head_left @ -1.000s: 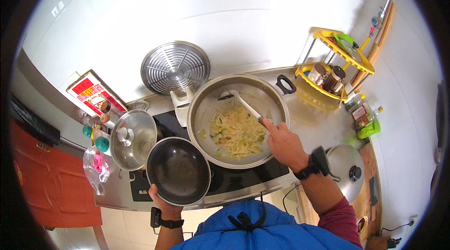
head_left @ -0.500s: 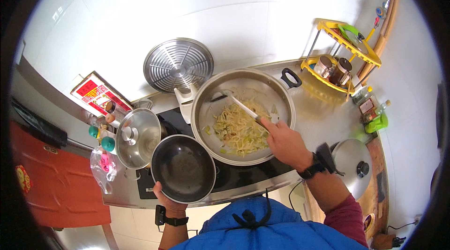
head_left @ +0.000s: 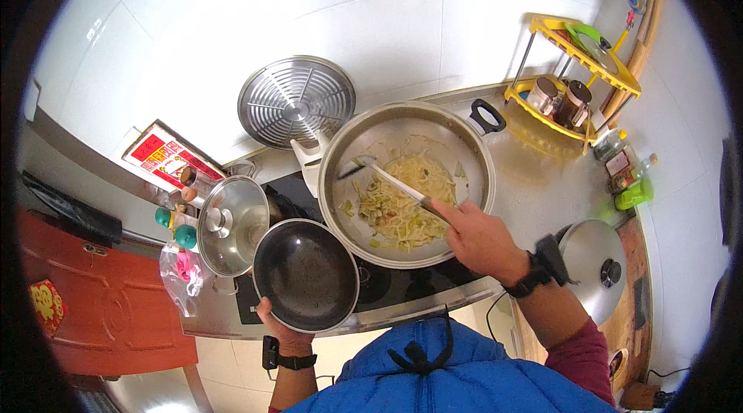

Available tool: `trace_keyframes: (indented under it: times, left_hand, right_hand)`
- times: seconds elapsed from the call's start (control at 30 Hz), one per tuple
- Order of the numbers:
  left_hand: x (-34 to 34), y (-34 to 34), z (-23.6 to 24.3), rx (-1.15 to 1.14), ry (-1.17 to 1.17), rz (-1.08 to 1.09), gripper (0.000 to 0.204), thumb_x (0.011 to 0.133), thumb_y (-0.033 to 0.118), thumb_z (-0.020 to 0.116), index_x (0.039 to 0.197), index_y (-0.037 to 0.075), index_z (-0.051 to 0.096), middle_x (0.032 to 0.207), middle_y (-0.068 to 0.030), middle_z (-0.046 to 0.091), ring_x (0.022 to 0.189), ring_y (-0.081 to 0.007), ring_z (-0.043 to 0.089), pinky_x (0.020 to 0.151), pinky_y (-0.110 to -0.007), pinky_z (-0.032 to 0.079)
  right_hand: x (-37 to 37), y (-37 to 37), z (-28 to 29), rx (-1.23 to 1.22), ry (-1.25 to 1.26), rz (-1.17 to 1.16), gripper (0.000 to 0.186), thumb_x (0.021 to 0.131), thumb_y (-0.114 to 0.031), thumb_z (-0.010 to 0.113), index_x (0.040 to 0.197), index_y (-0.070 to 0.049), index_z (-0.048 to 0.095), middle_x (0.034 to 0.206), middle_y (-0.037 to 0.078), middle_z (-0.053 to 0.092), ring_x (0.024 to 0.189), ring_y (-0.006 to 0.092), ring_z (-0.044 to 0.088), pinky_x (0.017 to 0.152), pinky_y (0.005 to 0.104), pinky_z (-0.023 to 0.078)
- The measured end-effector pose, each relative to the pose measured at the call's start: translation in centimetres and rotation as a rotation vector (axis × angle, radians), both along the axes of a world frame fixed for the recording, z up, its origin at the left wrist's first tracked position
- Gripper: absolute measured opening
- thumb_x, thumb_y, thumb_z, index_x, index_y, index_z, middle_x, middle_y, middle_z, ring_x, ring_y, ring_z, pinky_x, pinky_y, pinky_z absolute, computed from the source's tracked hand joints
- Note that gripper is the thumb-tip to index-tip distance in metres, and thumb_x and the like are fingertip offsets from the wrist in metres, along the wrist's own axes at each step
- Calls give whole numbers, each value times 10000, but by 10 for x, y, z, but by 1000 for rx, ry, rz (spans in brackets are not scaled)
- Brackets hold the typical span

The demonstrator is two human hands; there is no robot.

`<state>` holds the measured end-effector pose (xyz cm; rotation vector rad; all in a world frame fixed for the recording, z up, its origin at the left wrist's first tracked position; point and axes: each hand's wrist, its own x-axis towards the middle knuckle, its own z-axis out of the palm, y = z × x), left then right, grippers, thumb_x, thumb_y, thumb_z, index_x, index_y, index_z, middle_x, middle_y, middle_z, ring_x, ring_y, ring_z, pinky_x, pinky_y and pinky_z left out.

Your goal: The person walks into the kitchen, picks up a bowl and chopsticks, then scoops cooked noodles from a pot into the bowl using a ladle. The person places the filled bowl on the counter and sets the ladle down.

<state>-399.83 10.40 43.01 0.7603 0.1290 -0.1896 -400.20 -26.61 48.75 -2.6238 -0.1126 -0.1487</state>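
Note:
My right hand (head_left: pixel 484 243) is closed round the dark handle of a spatula (head_left: pixel 396 183) and leans over the near right rim of a wide steel pan (head_left: pixel 472 157). The spatula's head rests against the left inner side of the pan, beside noodles (head_left: pixel 410 219) mixed with shredded pale green vegetable. Below and to the left, my left hand (head_left: pixel 288 335) grips a black frying pan (head_left: pixel 306 277) at its near edge, thumb on the rim. This pan looks bare inside and is held over the stove's front left; its handle, if any, is hidden.
A glass-lidded pot (head_left: pixel 232 223) stands left of the black pan, with bottles and jars beyond it. A round steel steamer rack (head_left: pixel 296 107) leans on the wall. At right are a yellow corner shelf (head_left: pixel 569 123), condiment bottles (head_left: pixel 619 169) and a steel lid (head_left: pixel 592 281).
The spatula's head has slid slightly left and nearer within the steel pan. My left hand still holds the black pan in about the same place; the whole view has shifted a little.

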Motion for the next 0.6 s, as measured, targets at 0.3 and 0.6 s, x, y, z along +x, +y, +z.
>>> trace_keyframes:
  times: [0.3, 0.6]
  left_hand:
    - [0, -1, -2, -5, 57, 79, 798, 827, 548, 593, 1469, 91, 467, 1478, -178, 501, 1309, -395, 523, 1072, -540, 465]
    - [0, -7, 4, -4, 37, 44, 806, 823, 548, 605, 1470, 86, 467, 1473, -181, 507, 1306, -399, 524, 1081, -539, 457]
  right_hand:
    - [-43, -35, 25, -107, 86, 202, 482, 873, -137, 593, 1347, -227, 580, 905, 124, 598, 719, 346, 643, 605, 457, 543]
    - [-11, -32, -4, -82, -125, 57, 488, 863, -129, 604, 1339, -240, 591, 926, 98, 596, 706, 321, 635, 587, 439, 530]
